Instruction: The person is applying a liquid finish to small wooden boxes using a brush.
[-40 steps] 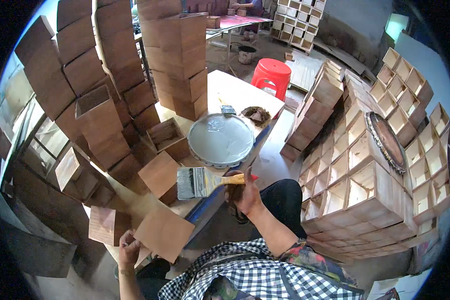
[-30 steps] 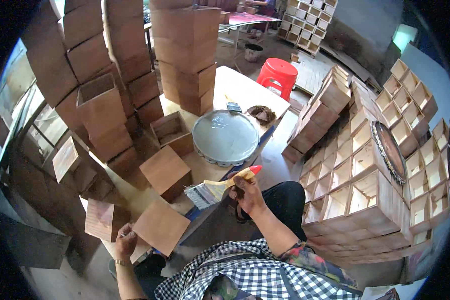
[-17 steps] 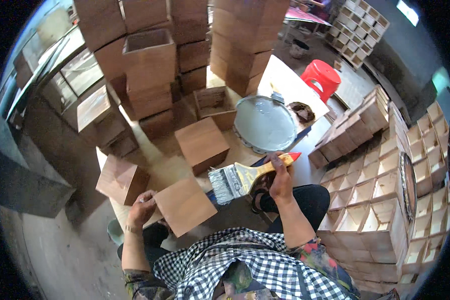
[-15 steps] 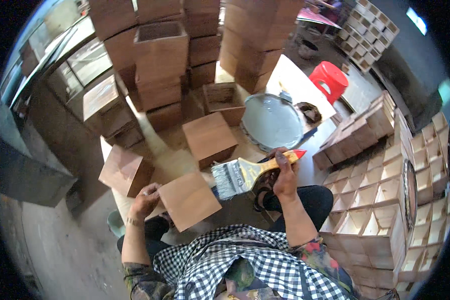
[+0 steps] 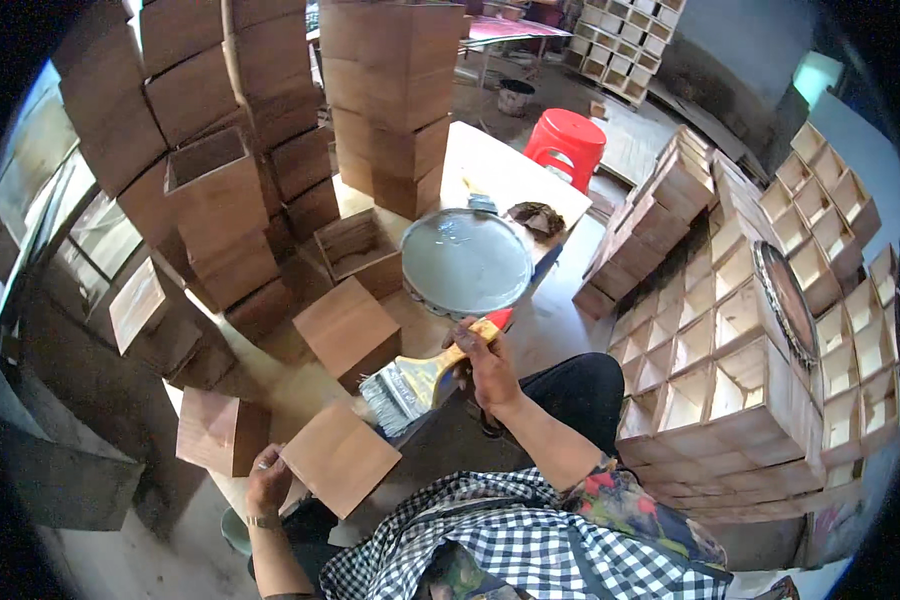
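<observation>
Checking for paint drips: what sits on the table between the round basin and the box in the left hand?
In the head view, the brush in the right hand, bristles toward the box; basin behind.

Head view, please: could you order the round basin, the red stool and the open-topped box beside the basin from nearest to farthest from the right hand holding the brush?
From the right hand:
1. Round basin, just beyond the hand on the table.
2. Open-topped box, left of the basin.
3. Red stool, past the table's far end.
</observation>
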`<state>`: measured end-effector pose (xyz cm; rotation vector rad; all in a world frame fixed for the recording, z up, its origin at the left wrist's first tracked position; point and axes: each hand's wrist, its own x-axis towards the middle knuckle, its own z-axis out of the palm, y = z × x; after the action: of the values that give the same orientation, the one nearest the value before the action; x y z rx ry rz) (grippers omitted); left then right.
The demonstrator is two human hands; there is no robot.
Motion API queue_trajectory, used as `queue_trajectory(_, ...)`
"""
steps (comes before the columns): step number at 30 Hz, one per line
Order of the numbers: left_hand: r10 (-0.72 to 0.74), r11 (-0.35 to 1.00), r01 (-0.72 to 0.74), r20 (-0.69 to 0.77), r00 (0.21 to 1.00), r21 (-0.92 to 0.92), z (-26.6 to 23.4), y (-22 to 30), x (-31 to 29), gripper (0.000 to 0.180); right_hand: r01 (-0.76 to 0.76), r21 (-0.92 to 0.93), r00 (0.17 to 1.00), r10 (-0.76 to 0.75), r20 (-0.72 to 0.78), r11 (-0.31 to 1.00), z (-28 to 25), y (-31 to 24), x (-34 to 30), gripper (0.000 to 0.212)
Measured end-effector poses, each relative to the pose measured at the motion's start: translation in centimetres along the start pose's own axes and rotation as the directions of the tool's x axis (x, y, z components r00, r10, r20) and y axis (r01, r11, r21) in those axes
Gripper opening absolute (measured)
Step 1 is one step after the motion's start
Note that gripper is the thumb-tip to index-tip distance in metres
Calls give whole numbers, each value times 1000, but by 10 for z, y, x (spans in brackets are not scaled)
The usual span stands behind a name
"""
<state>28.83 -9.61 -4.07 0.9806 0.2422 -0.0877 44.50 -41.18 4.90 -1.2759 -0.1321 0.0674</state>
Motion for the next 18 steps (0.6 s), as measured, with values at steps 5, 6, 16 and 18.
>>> queue_trajectory(5, -2, 992, 9, -55, 998, 127, 4, 2, 1, 8, -94, 99, 994, 99, -51, 991, -5, -4, -2, 21)
queue_trajectory(6, 1, 983, 12, -68, 998, 183, 5, 3, 1, 7, -140, 92, 989, 144, -43, 986, -7, -4, -2, 22)
queue_trajectory(16, -15, 997, 19, -60, 998, 73, -2, -2, 1, 7, -62, 206, 985, 93, -147, 977, -10, 2, -1, 15)
queue_trajectory(18, -38, 999, 36, -69, 997, -34, -5, -4, -1, 6, -149, 207, 979, 174, -109, 967, -12, 2, -2, 16)
